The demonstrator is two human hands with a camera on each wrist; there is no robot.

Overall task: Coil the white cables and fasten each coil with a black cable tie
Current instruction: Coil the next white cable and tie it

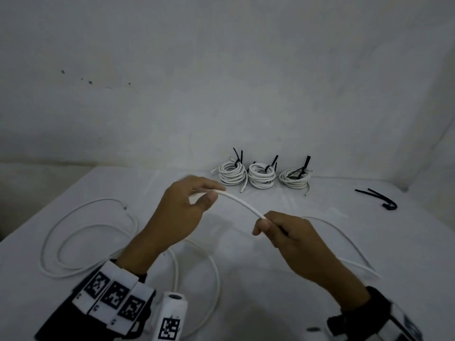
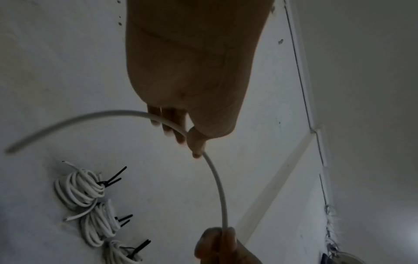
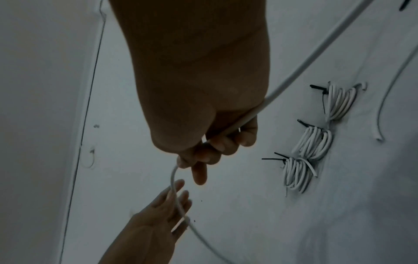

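White table (image 1: 246, 279) against a bare wall: both hands share one white cable (image 1: 240, 201).
The left hand (image 1: 177, 212) pinches it; the right hand (image 1: 293, 238) curls round it. Three tied coils (image 1: 261, 177) lie beyond both grips.

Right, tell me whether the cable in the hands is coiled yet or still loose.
Loose. The white cable arcs in a single span between left hand and right hand; its remainder sprawls in wide loops on the table, untied.

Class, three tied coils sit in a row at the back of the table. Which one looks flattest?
The rightmost coil, nearest the loose black cable ties. Its loops lie low and spread out; the other two are stacked taller.
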